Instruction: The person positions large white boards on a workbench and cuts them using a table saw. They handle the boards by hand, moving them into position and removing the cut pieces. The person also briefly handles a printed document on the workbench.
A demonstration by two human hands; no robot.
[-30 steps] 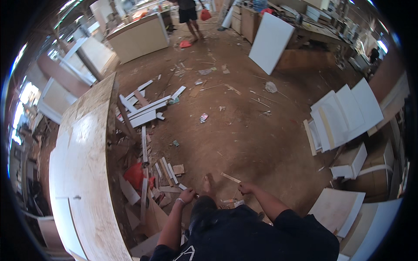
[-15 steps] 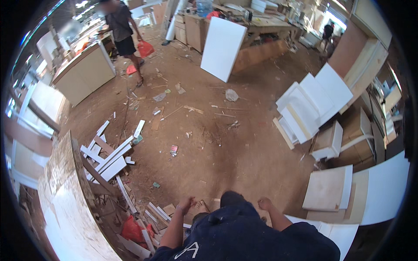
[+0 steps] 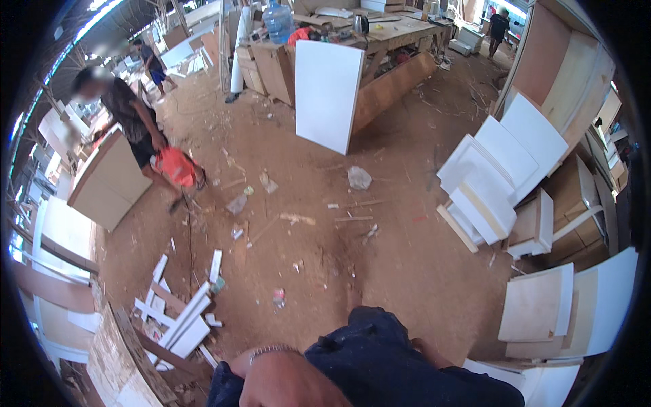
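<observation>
My left hand [image 3: 291, 383] is raised close at the lower edge, with a beaded bracelet [image 3: 272, 350] around its wrist. Its fingers are out of sight, so what it holds, if anything, does not show. Beside my dark blue clothing [image 3: 366, 346], a small part of my right hand and forearm [image 3: 428, 353] shows, the fingers hidden. White offcut strips [image 3: 180, 325] lie in a heap on the floor left of me. Nearest on my right are pale boards [image 3: 537, 305] leaning in a stack.
Across the dirt floor [image 3: 312, 230] lie wood scraps and a crumpled plastic bag [image 3: 359, 178]. A white panel [image 3: 329, 95] leans against a workbench [image 3: 400, 37]. At left, a person [image 3: 129, 112] carries a red bag [image 3: 175, 166] past a cabinet [image 3: 112, 180]. White panels [image 3: 498, 159] lean at right.
My left hand has come up from beside my leg toward the view. The right hand shows less. The person with the red bag has walked nearer and leftward; my view has tilted upward.
</observation>
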